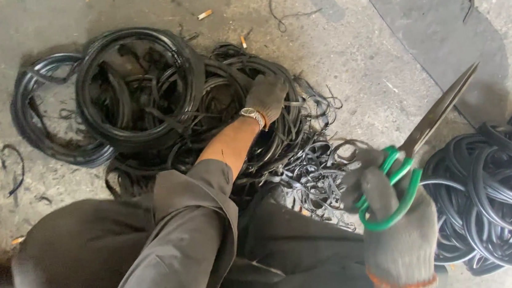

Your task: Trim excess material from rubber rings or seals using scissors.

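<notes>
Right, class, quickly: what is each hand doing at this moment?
Left hand: gloved, reaching into the pile of black rubber strips; grip cannot be told.
Right hand: closed on the green-handled scissors.

Green-handled scissors (420,148) point up-right, blades closed; black rubber strips (204,111) lie tangled.

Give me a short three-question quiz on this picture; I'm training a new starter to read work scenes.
1. True or false: the right hand holds green-handled scissors with their blades closed.
2. What is the left hand reaching into?
A. the tangled pile of black rubber strips
B. a bucket
C. a drawer
3. Fill in: a second heap of black coils lies on the concrete floor to the person's ____.

Key: 1 true; 2 A; 3 right.
</notes>
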